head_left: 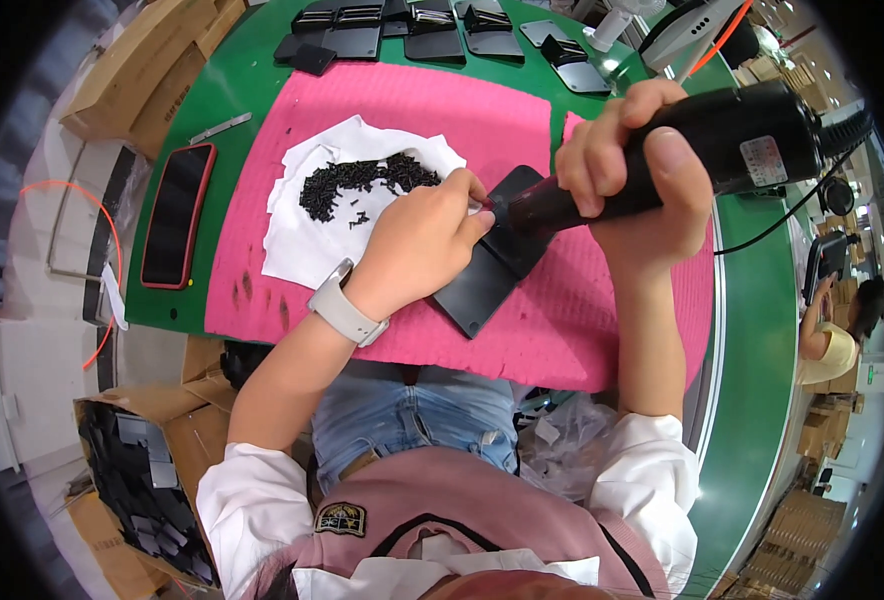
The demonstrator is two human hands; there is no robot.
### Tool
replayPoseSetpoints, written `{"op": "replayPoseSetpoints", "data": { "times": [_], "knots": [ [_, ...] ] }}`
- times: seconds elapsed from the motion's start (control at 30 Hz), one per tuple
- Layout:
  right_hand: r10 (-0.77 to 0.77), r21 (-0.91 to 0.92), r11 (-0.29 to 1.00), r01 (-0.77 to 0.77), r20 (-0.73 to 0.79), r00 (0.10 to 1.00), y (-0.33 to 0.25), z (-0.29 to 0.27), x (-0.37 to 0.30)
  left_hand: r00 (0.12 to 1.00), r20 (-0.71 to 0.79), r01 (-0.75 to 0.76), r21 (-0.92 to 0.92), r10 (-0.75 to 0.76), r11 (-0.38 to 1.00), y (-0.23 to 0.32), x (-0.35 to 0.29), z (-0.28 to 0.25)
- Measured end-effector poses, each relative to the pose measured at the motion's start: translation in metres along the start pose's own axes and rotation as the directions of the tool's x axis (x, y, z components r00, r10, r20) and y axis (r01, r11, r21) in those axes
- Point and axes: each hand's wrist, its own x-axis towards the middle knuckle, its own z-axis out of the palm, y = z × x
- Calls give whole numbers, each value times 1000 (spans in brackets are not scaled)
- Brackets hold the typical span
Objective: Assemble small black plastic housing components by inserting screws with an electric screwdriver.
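My right hand is wrapped round a black electric screwdriver, held slanting with its dark reddish nose toward the left. Its tip reaches a folded black metal bracket lying on the pink foam mat. My left hand has thumb and forefinger pinched together at the screwdriver's tip, over the bracket. What sits between those fingers is too small and too covered to make out. Left of that hand, a heap of small black screws rests on a white cloth, with a few loose ones beside it.
A phone in a red case and a thin metal strip lie on the green table at left. Several black brackets line its far edge. The screwdriver's cable hangs at right. An open carton of dark parts stands lower left.
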Motion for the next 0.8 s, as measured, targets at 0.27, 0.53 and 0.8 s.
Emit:
{"op": "replayPoseSetpoints", "data": {
  "times": [0.27, 0.53, 0.8],
  "knots": [
    [84, -145, 987, -71, 84, 993, 7, 10, 15, 993, 34, 119, -105, -116, 987, 5, 1, -5],
    [94, -134, 988, -79, 109, 990, 7, 15, 15, 983, 41, 178, -32, -177, 984, 10, 4, -6],
    [145, -117, 985, -130, 126, 981, 0, 11, 11, 992, -29, 123, -8, -123, 992, 9, 4, 1]
  ]
}}
